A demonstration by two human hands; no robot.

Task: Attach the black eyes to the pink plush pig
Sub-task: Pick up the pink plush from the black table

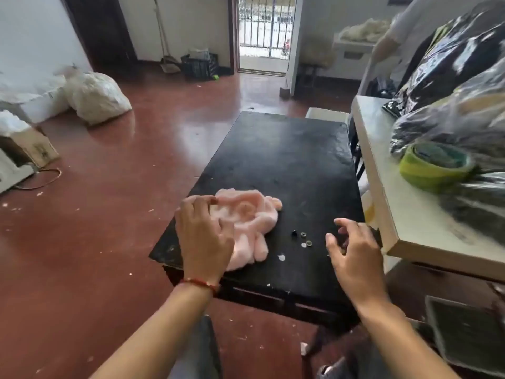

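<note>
Pink plush pig (246,220) lay limp, unstuffed, lower centre on the black table (287,149); grasp by fabric. Left hand (203,236) rested open on it. Right hand (352,244) hovered open beside what seemed the small, slippery black eyes (294,232).

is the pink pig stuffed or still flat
Flat and unstuffed: the pig lies limp and crumpled on the black table.

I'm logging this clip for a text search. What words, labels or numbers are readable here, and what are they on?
None can be read.
Cardboard box: dark marks on its side, too blurred to read.
Green tape roll: no legible print.
Black table: no writing.
</note>
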